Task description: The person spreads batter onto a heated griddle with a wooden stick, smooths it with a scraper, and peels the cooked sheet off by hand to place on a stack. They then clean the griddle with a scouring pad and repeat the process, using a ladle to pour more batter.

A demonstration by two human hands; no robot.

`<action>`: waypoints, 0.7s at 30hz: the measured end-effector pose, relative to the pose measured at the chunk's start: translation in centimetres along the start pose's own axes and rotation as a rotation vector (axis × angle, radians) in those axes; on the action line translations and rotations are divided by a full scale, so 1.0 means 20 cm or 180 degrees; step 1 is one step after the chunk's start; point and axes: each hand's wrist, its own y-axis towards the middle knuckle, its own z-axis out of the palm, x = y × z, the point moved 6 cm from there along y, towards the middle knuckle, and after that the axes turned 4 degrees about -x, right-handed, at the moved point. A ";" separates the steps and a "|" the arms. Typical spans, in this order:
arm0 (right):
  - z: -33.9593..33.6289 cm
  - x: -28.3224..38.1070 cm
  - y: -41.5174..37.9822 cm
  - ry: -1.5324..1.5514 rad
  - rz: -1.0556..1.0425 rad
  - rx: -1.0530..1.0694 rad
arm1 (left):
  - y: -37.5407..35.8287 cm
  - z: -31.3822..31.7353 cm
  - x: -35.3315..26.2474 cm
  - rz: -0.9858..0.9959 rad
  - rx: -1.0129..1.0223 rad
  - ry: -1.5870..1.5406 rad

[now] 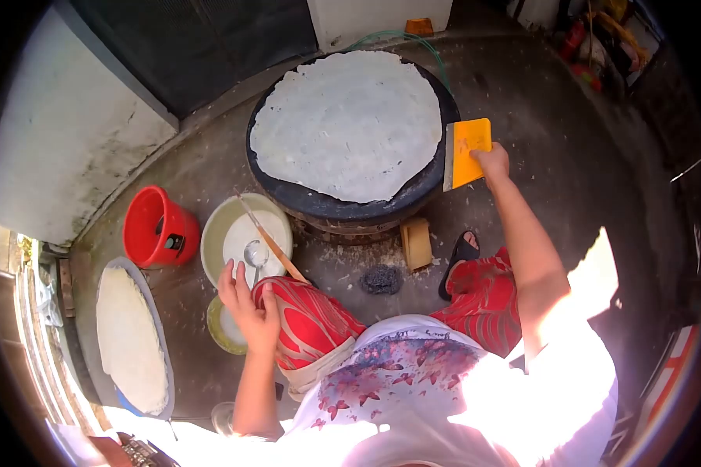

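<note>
My right hand grips a yellow scraper with a metal edge, held beside the right rim of a round black griddle. A large, thin, pale flatbread covers most of the griddle, its border ragged. My left hand holds nothing, its fingers apart, just over my left knee. Near those fingers is a pale basin of white batter. A metal ladle lies in it, and a wooden stick crosses its rim.
Left of the basin stands a red bucket. An oval tray with pale flatbread on it lies at lower left. A smaller bowl is partly behind my left hand. A wooden block and dark scouring pad lie before the griddle.
</note>
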 end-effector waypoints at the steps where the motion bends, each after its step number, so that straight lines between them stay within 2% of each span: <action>1: 0.01 0.00 -0.03 0.0026 0.0031 0.0028 | 0.04 0.00 -0.04 0.0197 -0.0039 -0.0016; 3: 0.04 -0.03 -0.06 -0.0071 -0.0079 -0.0056 | 0.13 0.02 -0.09 0.0239 -0.0043 -0.0051; 6: 0.06 0.02 -0.18 -0.0261 -0.0063 0.0058 | 0.27 0.06 -0.20 0.0726 -0.0073 -0.0044; 8: 0.10 -0.01 -0.20 -0.0307 -0.0066 0.0049 | 0.33 0.11 -0.25 0.0833 -0.0033 -0.0098; 15: 0.16 0.06 -0.39 -0.0358 -0.0051 0.0251 | 0.46 0.34 -0.40 0.1320 0.0144 -0.0303; 21: 0.20 0.05 -0.71 0.0021 -0.0081 0.0426 | 0.50 0.62 -0.41 0.1243 0.0724 -0.0164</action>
